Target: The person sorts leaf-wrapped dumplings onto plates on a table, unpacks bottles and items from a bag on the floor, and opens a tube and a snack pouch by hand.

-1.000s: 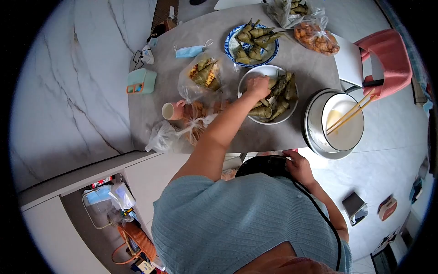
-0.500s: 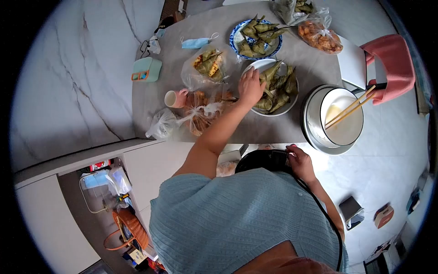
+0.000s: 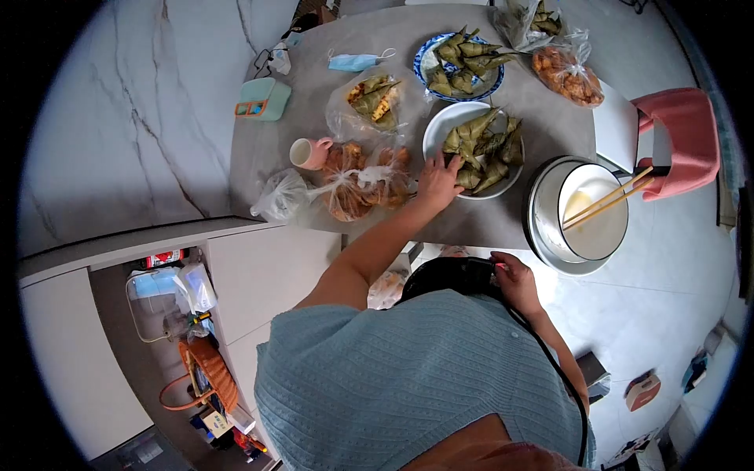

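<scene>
My left hand lies over the near-left rim of a white bowl, its fingers apart and touching or just beside the leaf-wrapped zongzi piled inside. Whether the fingertips press on one of them I cannot tell. At my waist, my right hand is closed by the end of a black bag-like object, with a black cord running down beside my wrist. What sits between those fingers is hidden, though a small reddish spot shows there.
Behind the bowl stands a blue-and-white plate of zongzi. Left are bagged brown food, a pink cup and an opened zongzi bag. A white pot with chopsticks stands right, near a pink chair.
My left hand has drawn back from over the bowl to its near-left rim. The view has shifted slightly. My right hand stays at the waist.
</scene>
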Demonstrator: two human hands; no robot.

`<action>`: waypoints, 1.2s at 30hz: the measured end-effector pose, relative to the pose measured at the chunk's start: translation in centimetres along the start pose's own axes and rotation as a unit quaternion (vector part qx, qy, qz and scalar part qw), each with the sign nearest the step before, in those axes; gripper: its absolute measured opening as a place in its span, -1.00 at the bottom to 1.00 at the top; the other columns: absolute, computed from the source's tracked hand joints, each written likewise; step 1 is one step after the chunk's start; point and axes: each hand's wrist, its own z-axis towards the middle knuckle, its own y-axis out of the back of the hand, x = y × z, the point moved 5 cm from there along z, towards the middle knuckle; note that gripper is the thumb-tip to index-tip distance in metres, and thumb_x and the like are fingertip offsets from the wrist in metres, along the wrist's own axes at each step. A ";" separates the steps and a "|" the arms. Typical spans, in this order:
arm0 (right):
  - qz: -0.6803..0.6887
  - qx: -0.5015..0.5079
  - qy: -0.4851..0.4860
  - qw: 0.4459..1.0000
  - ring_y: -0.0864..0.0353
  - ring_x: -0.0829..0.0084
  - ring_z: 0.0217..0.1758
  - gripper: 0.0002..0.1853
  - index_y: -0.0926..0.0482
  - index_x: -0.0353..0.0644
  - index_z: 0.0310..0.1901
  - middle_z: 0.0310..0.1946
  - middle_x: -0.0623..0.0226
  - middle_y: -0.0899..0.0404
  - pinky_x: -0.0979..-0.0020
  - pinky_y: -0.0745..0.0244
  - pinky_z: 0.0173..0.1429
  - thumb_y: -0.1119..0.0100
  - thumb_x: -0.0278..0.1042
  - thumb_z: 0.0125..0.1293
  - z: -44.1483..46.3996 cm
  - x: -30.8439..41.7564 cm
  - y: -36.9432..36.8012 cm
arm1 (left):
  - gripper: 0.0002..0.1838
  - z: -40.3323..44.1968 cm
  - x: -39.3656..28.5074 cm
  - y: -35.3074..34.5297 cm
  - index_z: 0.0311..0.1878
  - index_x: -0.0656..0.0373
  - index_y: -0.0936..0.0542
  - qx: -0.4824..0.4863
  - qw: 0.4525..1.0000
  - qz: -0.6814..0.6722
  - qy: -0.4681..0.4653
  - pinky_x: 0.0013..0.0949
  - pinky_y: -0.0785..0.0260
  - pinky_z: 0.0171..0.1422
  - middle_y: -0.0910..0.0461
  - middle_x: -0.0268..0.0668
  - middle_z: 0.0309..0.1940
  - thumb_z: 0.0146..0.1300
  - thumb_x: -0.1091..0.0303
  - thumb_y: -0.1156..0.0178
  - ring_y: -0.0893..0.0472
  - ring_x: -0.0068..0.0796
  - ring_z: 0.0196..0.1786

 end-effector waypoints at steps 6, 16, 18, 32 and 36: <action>-0.004 -0.011 0.011 1.000 -0.63 0.04 -0.21 -0.73 -0.56 -0.16 -0.03 -0.25 0.07 -0.61 0.23 -0.52 -0.15 -0.17 -0.48 0.20 0.0 0.3 0.0 | -0.30 0.4 2.0 0.3 0.16 0.12 -0.47 -0.035 0.974 -0.223 0.020 -0.07 -0.39 0.17 -0.55 -0.02 0.04 -0.08 0.07 -0.44 -0.47 0.04 0.13; -0.004 -0.018 0.010 1.000 -0.63 0.03 -0.20 -0.72 -0.56 -0.18 -0.04 -0.25 0.05 -0.61 0.23 -0.53 -0.13 -0.14 -0.51 0.17 0.0 0.6 -0.2 | -0.36 1.8 2.8 2.5 0.04 0.29 -0.55 0.177 0.688 -0.694 0.120 -0.49 -0.49 -0.35 -0.67 -0.13 -0.20 0.24 -0.19 -0.17 -0.65 -0.49 -0.33; -0.012 -0.019 0.015 1.000 -0.64 0.03 -0.21 -0.72 -0.57 -0.18 -0.05 -0.25 0.05 -0.62 0.23 -0.54 -0.14 -0.14 -0.51 0.18 0.1 0.9 -0.1 | -0.46 1.7 2.5 1.4 -0.04 0.21 -0.57 0.252 0.665 -0.696 0.102 -0.61 -0.38 -0.52 -0.68 -0.19 -0.29 0.33 -0.15 -0.06 -0.58 -0.67 -0.45; 0.004 -0.016 -0.040 0.999 -0.64 0.04 -0.17 -0.72 -0.58 -0.17 -0.03 -0.21 0.06 -0.63 0.25 -0.54 -0.12 -0.15 -0.49 0.20 -0.5 0.2 0.6 | -0.53 2.9 1.7 8.3 0.03 0.20 -0.51 -0.083 0.989 -0.090 0.083 0.01 -0.44 -0.05 -0.62 0.02 -0.21 0.32 -0.03 -0.07 -0.61 0.03 -0.12; 0.031 0.007 -0.073 0.997 -0.63 0.02 -0.12 -0.72 -0.59 -0.18 -0.02 -0.17 0.04 -0.63 0.23 -0.53 -0.08 -0.14 -0.49 0.20 -0.6 -0.5 0.3 | -0.52 9.0 1.7 6.2 0.06 0.20 -0.52 -0.174 0.969 -0.177 0.006 -0.09 -0.44 0.04 -0.55 -0.01 0.00 0.19 0.07 -0.23 -0.58 -0.02 -0.02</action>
